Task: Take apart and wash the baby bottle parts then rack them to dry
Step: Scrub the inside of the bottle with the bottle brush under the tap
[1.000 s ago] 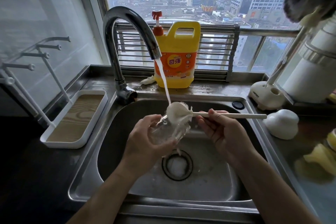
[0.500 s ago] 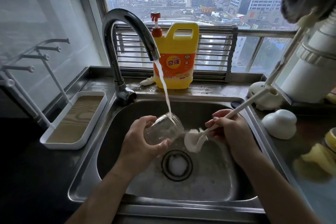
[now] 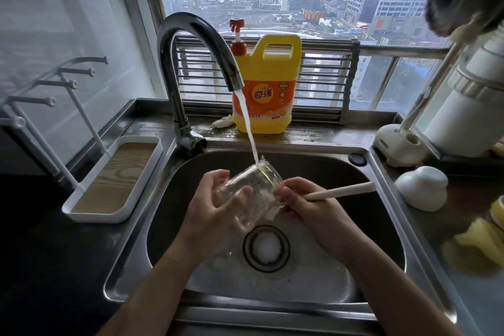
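One clear bottle (image 3: 249, 194), one brush (image 3: 343, 190), two hands. Left hand (image 3: 212, 215): grip clamped round the bottle, held over the middle of the sink (image 3: 321, 169), mouth tilted to 1 o'clock under the tap (image 3: 230, 71) stream. Right hand (image 3: 313, 210): grip closed on the brush handle, which points to 3 o'clock. Half a second ago the brush head hung clear near the drain (image 3: 266, 248); now it lies against the bottle, blurred. One detergent jug (image 3: 268, 84) at 12 o'clock, one drying rack (image 3: 95, 218) at 9, one white dome (image 3: 421, 188) at 3 on the surface (image 3: 469, 294).
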